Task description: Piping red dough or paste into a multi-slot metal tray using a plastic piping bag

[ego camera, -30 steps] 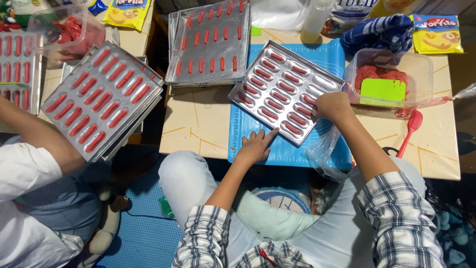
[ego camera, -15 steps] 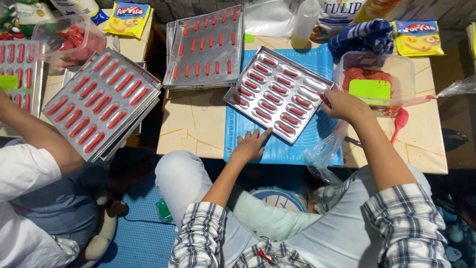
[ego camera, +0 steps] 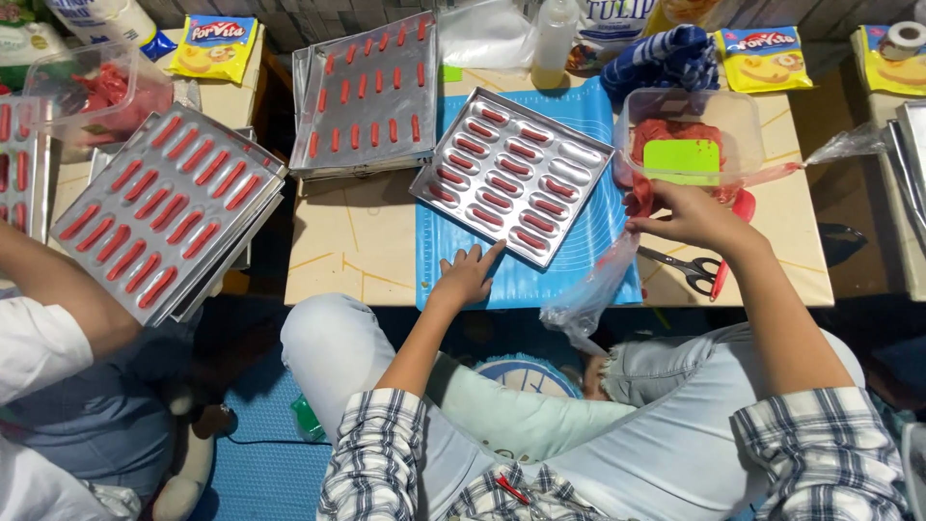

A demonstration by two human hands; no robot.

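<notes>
Right now my left hand (ego camera: 467, 277) lies flat and open on the blue mat (ego camera: 540, 280), fingers spread, the forefinger touching the near corner of the metal mould tray (ego camera: 513, 176) and gripping nothing. That tray sits tilted on the mat just beyond my left hand, most of its oval hollows filled with red paste, a few at the far right edge bare. My right hand (ego camera: 687, 214) is well apart from the left, off to the right, its fingers closed on a thin clear plastic bag (ego camera: 590, 294) that hangs down from it over the table edge towards my lap. Just beyond my right hand stands a clear plastic tub (ego camera: 687, 135) of red paste with a green scraper card (ego camera: 682, 159) lying in it. Just to the right of that hand lie scissors (ego camera: 696, 270) with a red handle. Further beyond my left hand rests a second flat tray (ego camera: 367, 96) of red sticks, and far out to the left another person's arm (ego camera: 58, 289) lies beside a tilted tray (ego camera: 164, 214) of longer red sticks. Beyond the tub sit a blue striped cloth (ego camera: 661, 58) and a yellow packet (ego camera: 764, 58).
</notes>
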